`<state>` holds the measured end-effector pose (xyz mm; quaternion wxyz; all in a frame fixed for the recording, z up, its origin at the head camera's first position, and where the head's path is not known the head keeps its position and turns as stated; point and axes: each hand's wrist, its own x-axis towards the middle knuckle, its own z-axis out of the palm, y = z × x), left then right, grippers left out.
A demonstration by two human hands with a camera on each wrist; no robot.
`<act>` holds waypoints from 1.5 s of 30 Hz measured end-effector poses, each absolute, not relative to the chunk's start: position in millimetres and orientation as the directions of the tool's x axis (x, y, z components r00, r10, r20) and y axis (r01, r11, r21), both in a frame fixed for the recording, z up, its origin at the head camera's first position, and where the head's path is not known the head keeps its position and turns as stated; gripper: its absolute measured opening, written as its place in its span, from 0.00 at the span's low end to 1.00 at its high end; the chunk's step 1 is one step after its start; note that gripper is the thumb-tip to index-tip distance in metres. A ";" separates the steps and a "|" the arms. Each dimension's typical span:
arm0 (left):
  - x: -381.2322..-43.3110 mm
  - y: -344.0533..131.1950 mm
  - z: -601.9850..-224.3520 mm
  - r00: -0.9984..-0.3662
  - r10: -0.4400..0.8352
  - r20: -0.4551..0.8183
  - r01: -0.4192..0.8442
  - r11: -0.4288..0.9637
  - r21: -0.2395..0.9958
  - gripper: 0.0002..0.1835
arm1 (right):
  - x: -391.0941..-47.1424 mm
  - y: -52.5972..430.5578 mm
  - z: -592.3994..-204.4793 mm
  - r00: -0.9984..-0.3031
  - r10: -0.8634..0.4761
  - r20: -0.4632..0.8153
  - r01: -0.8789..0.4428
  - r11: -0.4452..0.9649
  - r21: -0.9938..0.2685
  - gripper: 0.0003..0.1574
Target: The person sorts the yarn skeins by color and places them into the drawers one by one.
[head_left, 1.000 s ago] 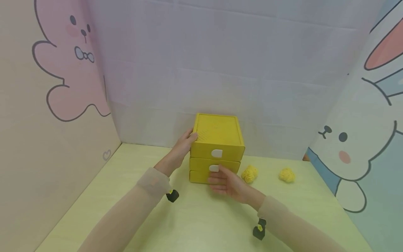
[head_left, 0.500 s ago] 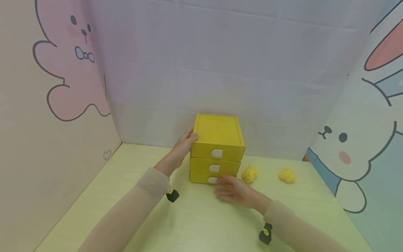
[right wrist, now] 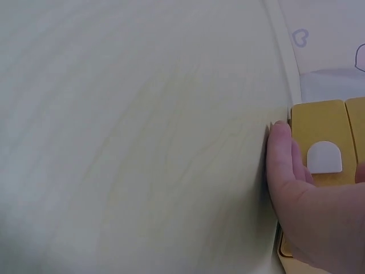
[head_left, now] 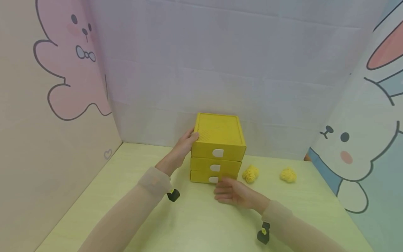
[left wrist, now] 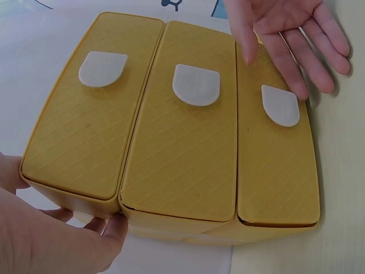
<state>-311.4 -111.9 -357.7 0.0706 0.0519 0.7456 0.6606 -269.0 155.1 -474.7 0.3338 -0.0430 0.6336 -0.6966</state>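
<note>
- Clasping the yellow drawer unit [head_left: 219, 128], left side: left hand [head_left: 180, 151], grip clamped.
- Before its bottom drawer [head_left: 199, 176]: right hand [head_left: 236, 193], grip apart.
- Right of it: yellow bundles [head_left: 250, 174].

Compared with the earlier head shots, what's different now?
The right hand has moved down and slightly right, from the middle handle to near the bottom handle, now uncovered. The left hand still holds the box; both yellow balls stayed put.
</note>
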 end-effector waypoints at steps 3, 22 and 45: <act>-311.5 -111.6 -357.9 -0.985 0.169 -0.036 -0.015 0.121 0.993 0.37 | -271.6 151.8 -476.8 -0.771 -0.517 -0.371 0.429 0.008 -0.903 0.43; -310.8 -111.8 -356.7 -0.985 0.168 -0.046 -0.028 0.112 0.993 0.38 | -282.7 132.4 -487.4 -0.741 -0.541 -0.398 0.506 -0.058 -0.861 0.43; -310.4 -111.3 -356.4 -0.986 0.161 -0.042 -0.025 0.106 0.994 0.38 | -266.2 133.2 -491.3 -0.737 -0.554 -0.387 0.519 -0.097 -0.849 0.42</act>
